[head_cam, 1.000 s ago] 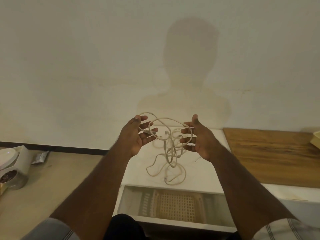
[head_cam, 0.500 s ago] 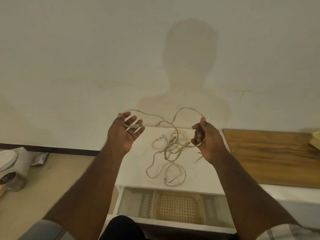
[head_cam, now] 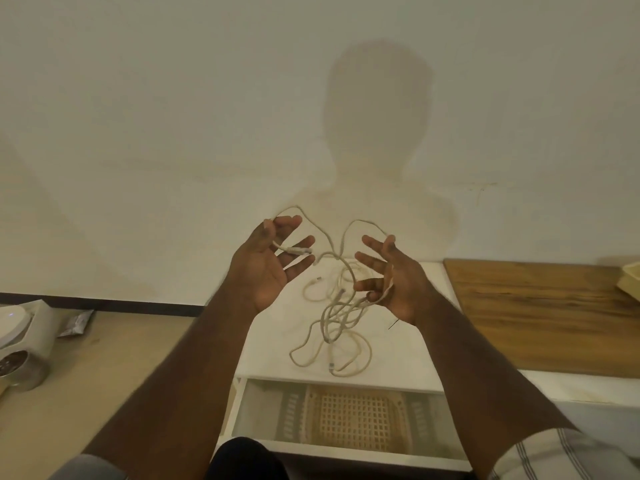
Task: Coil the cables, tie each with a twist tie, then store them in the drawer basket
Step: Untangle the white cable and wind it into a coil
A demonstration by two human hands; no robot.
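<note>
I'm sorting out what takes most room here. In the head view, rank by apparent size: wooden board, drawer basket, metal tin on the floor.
1. Wooden board, largest, though cut off at the right edge.
2. Drawer basket, partly hidden under the cabinet top.
3. Metal tin, clearly smallest, cropped at the left edge.

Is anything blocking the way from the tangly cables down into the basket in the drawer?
Nothing visible does. The drawer is pulled open, and the basket sits uncovered just below the tangled cables that both hands hold up. The cables are still uncoiled and untied, though.
</note>
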